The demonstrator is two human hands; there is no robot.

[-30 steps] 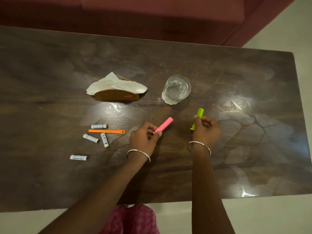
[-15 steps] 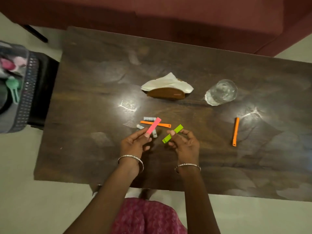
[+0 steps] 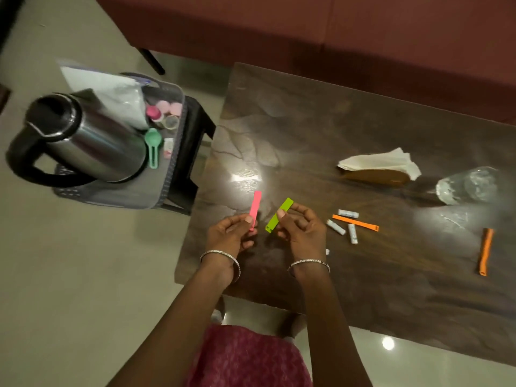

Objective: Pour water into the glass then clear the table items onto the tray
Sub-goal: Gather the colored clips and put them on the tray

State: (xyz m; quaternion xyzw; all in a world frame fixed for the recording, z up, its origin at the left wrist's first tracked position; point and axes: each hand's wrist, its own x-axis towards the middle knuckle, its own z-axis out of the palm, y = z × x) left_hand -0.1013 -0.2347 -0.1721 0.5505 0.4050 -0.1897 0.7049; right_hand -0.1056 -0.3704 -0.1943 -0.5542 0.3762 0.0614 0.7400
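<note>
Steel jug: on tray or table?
On the tray: the steel jug stands upright in the grey tray atop the black stool, left of the table.

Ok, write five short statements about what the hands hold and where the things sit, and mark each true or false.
1. The left hand pinches the pink strip. True.
2. The right hand holds the pink strip too. False: it holds the green strip.
3. The steel jug stands on the tray. True.
4. The glass is on the tray. False: it stands on the table, beside the napkin holder.
5. One orange strip lies among the white tubes, and another orange strip lies apart, nearer the table's right end. True.
</note>
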